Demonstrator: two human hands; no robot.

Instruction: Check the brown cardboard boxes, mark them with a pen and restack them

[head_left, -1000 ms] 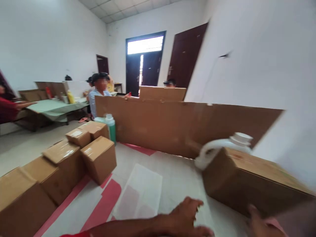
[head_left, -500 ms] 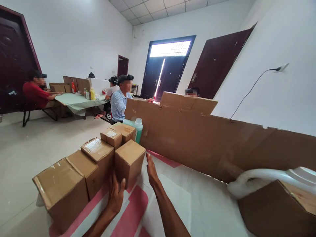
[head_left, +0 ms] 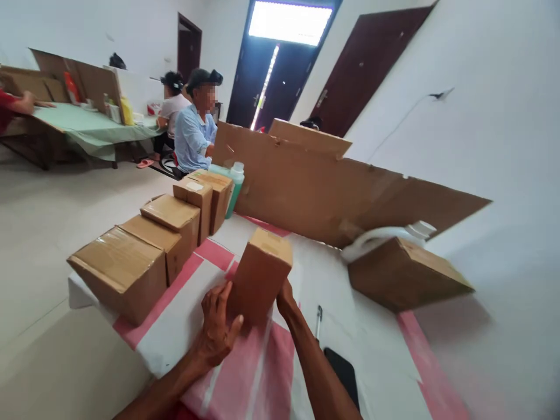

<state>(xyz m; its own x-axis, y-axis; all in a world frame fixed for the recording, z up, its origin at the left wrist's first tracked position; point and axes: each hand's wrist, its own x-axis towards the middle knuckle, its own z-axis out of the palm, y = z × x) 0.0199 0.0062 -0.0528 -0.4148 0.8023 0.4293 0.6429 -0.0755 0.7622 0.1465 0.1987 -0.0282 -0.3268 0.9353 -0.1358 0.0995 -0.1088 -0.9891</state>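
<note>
Clamped between both palms, the small carton [head_left: 261, 274] stands tilted near the table's front edge, left hand [head_left: 217, 326] flat on its near face, right hand [head_left: 286, 300] pressing the far side, so it can't slip. Beside it runs a row of taped boxes [head_left: 149, 245]; a pen [head_left: 319, 321] and phone [head_left: 343, 373] lie nearby.

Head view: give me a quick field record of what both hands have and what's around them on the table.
left hand: pressed against the near left side of the small cardboard box
right hand: on the box's right lower edge
box state: held between both hands, tilted, apart from the row
row of boxes: sealed cartons along the table's left edge
green bottle: behind the row
large carton: at right, white jug behind it
cardboard sheet: standing along the far edge
dark flat object: beside the right forearm
</note>
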